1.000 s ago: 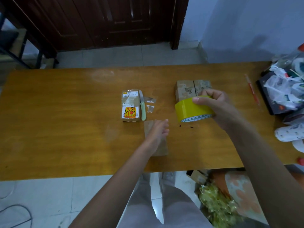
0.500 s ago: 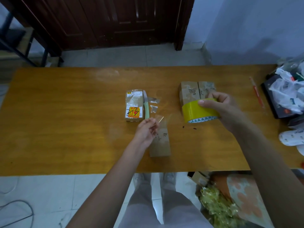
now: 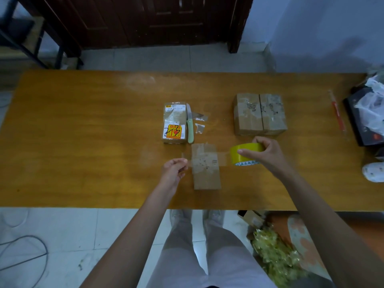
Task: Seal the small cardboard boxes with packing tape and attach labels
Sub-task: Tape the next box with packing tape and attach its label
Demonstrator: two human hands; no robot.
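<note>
A small brown cardboard box (image 3: 206, 175) lies near the front middle of the wooden table (image 3: 83, 142). A clear strip of tape (image 3: 222, 159) stretches across the box's top. My left hand (image 3: 174, 171) pinches the strip's free end left of the box. My right hand (image 3: 265, 153) grips the yellow tape roll (image 3: 243, 153) right of the box. A labelled box (image 3: 174, 122) sits behind, with a green-handled knife (image 3: 190, 127) beside it. Two more brown boxes (image 3: 259, 114) stand side by side at the back right.
Small tape scraps (image 3: 200, 122) lie next to the knife. A red pen (image 3: 337, 112) and a pile of plastic bags on a dark box (image 3: 367, 113) crowd the table's right end. Gold shredded filler (image 3: 274, 258) lies on the floor under the front edge.
My left hand has pulled the tape end leftward across the near box. My right hand has brought the roll down and nearer, from in front of the back boxes to beside the near box.
</note>
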